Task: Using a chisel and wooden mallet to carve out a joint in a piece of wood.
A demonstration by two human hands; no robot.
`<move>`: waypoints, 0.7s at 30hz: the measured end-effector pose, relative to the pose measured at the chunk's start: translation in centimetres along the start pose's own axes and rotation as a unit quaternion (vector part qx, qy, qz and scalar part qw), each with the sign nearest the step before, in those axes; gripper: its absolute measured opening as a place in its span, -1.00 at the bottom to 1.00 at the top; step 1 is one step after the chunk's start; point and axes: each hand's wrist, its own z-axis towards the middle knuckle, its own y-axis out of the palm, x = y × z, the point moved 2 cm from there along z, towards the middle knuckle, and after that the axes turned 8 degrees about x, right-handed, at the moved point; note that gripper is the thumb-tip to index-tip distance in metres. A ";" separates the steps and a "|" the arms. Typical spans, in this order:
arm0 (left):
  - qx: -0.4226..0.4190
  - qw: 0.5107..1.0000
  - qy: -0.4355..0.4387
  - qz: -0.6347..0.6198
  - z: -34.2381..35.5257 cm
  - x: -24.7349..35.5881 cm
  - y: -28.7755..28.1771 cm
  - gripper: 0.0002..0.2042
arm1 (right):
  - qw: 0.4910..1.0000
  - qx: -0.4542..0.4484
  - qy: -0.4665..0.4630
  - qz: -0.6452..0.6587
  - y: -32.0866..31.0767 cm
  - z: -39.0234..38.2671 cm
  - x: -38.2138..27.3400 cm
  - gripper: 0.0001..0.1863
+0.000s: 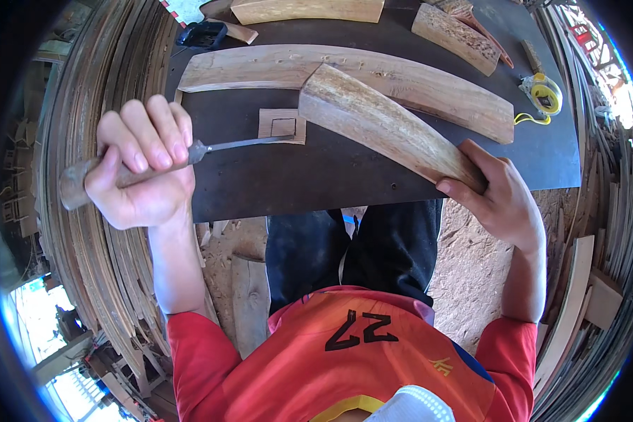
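My left hand [137,165] is closed round the wooden handle of a chisel [239,143], held left of centre with its narrow steel blade pointing right. The blade's tip lies over a small square wood piece [267,123] marked with a dark rectangle; whether it touches cannot be made out. My right hand [499,197] grips the near end of a tapered, slightly curved timber piece [380,123], which slants up and left across the dark worktop [295,183]. Behind that piece lies a long curved board [352,74].
At the back are more timber pieces [309,10], a black tool [202,35] and a rough block [450,39]. A yellow tape measure [545,95] sits at the right. Stacked wooden strips [91,84] line both sides. Below are my legs and the dusty floor [471,281].
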 end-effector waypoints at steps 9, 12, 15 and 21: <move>-0.045 0.995 -0.084 -0.036 3.1 -1.2 0.5 -0.75 | 1.000 0.002 -0.006 0.008 0.1 0.1 0.2 -0.48; 0.027 0.989 -0.146 -0.024 5.0 -2.2 1.2 -0.76 | 1.000 0.010 0.000 -0.011 0.0 0.0 -0.1 -0.48; 0.088 0.983 -0.163 0.008 5.6 -2.4 2.0 -0.74 | 1.000 0.016 0.003 -0.008 0.0 0.0 -0.2 -0.48; 0.126 0.977 -0.163 0.054 5.1 -1.7 3.7 -0.73 | 1.000 -0.007 0.011 -0.001 0.3 0.2 0.2 -0.49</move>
